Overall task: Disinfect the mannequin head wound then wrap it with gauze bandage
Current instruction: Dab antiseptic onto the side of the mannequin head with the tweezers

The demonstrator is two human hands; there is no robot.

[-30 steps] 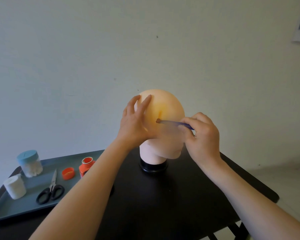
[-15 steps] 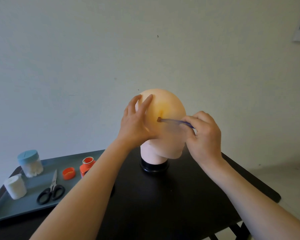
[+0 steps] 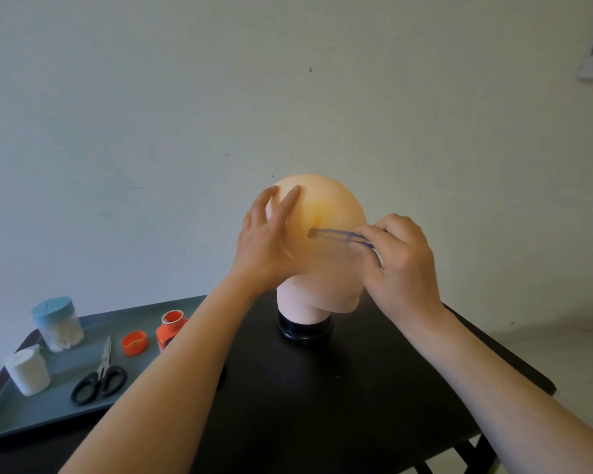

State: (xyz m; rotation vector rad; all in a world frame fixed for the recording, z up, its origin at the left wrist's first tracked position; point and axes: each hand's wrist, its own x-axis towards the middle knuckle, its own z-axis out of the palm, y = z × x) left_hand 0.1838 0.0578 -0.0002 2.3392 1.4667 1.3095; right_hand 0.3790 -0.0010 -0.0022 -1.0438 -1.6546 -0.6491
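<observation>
Right hand (image 3: pixel 399 261) is pinching the blue tweezers (image 3: pixel 343 236) closed on a small brown swab (image 3: pixel 311 232), and you are pressing that swab to the mannequin head (image 3: pixel 336 206) just below the wound (image 3: pixel 317 219). Your left hand (image 3: pixel 266 244) is lying open and flat on the far side of the head, steadying it, holding nothing. Orange staining around the wound suggests disinfection is well underway. Tweezers' long axis is running nearly level, tip pointing away from your right hand toward your left. Wrapping is not yet started: the gauze roll (image 3: pixel 28 371) and scissors (image 3: pixel 98 379) are sitting on the tray (image 3: pixel 48 419), well beyond your left forearm, beside the open orange bottle (image 3: pixel 170 328).
</observation>
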